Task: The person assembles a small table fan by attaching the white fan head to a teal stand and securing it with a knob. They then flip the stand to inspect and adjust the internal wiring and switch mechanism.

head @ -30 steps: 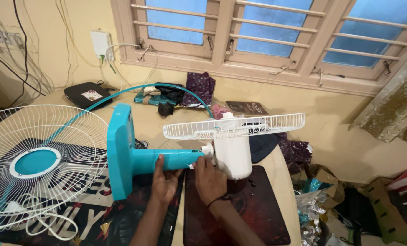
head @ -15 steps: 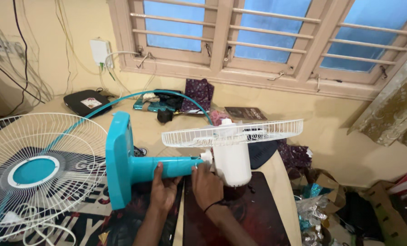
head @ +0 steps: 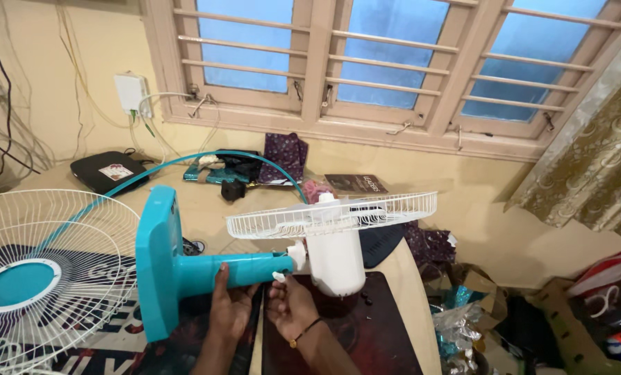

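A wood-framed barred window (head: 366, 69) glows blue in the cream wall (head: 81, 69) above the tabletop (head: 206, 198), with a patterned curtain (head: 588, 160) at its right.

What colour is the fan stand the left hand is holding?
Teal: the fan stand and its square base match, seen clearly in the head view.

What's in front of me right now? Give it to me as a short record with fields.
Setting: table under a window
Left hand: grips the teal fan stand from below
Right hand: palm up, a small white part at its fingertips, by the joint
Motor housing: white, on the stand's end
Rear grille: white, lying flat above the motor housing
Front grille: white, teal centre, on the left
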